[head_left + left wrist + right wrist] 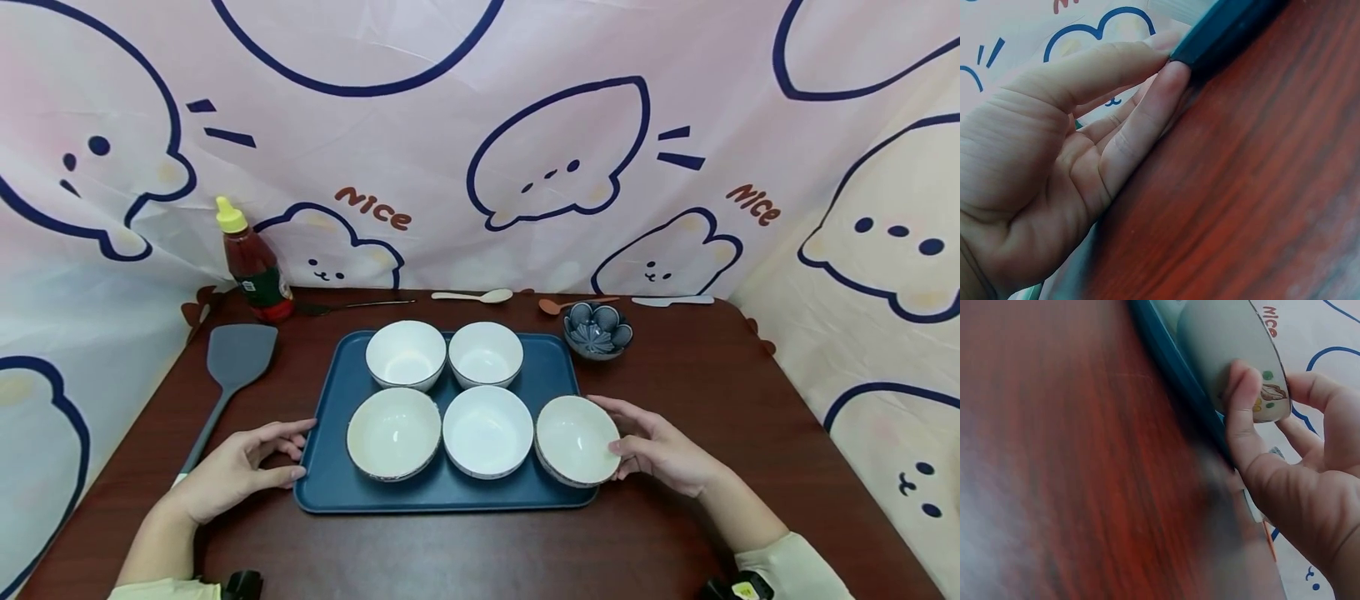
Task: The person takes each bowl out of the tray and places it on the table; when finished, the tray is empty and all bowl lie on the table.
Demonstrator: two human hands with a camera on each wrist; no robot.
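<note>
My right hand (663,454) grips the rim and side of a white bowl (576,440), thumb on the near side and fingers behind. In the right wrist view, this bowl (1229,356) shows painted leaves near its rim. It is over the right end of a blue tray (517,498); whether it touches the tray is unclear. Two bowls, one (393,435) and another (487,432), stand to its left on the tray. Behind them are two more, one (406,354) beside the other (485,354). My left hand (236,467) holds the tray's left edge with its fingertips.
A grey spatula (242,358) lies left of the tray, with a red sauce bottle (258,275) behind. Along the table's back lie a pale spoon (480,296), a brown spoon (551,307) and a knife (672,301). A dark petal-patterned bowl (597,331) stands behind the tray's right corner.
</note>
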